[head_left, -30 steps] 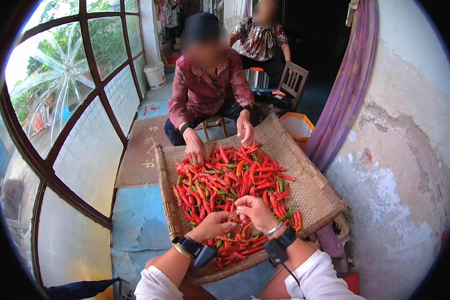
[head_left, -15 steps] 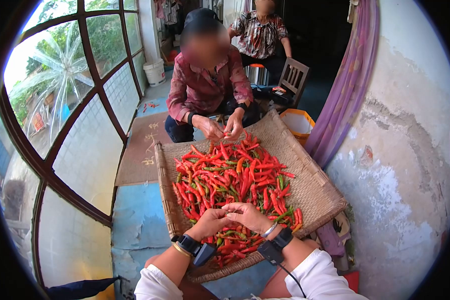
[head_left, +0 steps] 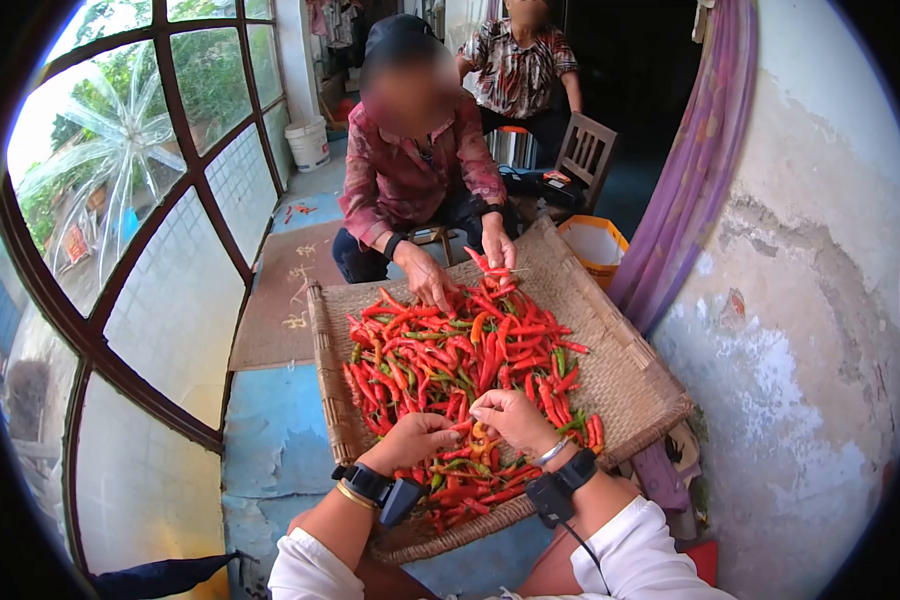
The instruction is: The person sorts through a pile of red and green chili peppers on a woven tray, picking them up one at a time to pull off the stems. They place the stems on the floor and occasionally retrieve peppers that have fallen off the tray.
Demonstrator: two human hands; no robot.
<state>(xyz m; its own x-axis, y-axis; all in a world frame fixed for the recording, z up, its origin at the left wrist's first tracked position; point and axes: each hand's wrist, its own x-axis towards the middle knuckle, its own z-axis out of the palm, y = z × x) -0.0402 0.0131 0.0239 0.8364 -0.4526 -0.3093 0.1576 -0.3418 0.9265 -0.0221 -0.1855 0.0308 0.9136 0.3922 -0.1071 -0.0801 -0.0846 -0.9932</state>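
A large heap of red chili peppers (head_left: pixel 425 345), with some green and orange ones, lies in a woven basket tray (head_left: pixel 615 365). Over the near part of the heap, my left hand (head_left: pixel 415 441) is closed in a pinch, with a red chili pepper (head_left: pixel 462 427) at its fingertips. Just to the right of it, my right hand (head_left: pixel 519 421) has thumb and forefinger pinched together; whatever lies between them is too small to make out. A small gap separates the two hands. Both wrists wear black straps with devices.
Across the tray a person (head_left: pixel 420 170) sits with both hands at the far peppers, one holding red peppers. Another person (head_left: pixel 518 75) is behind, near a wooden chair (head_left: pixel 587 160). A yellow-rimmed bin (head_left: pixel 595 245) stands beyond the tray. Windows flank the left, a peeling wall (head_left: pixel 770 330) the right.
My hands have moved apart from being together, and a red pepper now shows at my left fingertips. The person opposite has spread their hands, one reaching down into the heap.
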